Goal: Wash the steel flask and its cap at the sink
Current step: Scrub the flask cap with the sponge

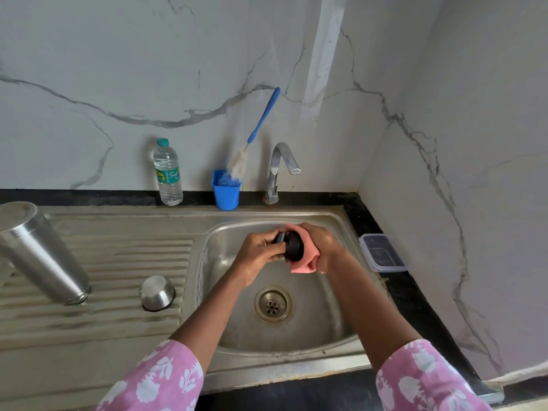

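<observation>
Over the sink basin (320, 327) my left hand (259, 250) grips a black flask cap (292, 247) by one side. My right hand (323, 247) holds a pink sponge cloth (302, 264) wrapped against the cap's other side. The steel flask (38, 253) stands upside down on the ribbed drainboard at the far left. A small steel cup lid (157, 292) sits mouth-down on the drainboard, right of the flask.
The tap (281, 167) at the back of the sink shows no water running. A blue holder (226, 192) with a blue-handled bottle brush (255, 134) and a plastic water bottle (168, 173) stand on the black ledge. A clear lidded box (381, 252) lies right of the sink.
</observation>
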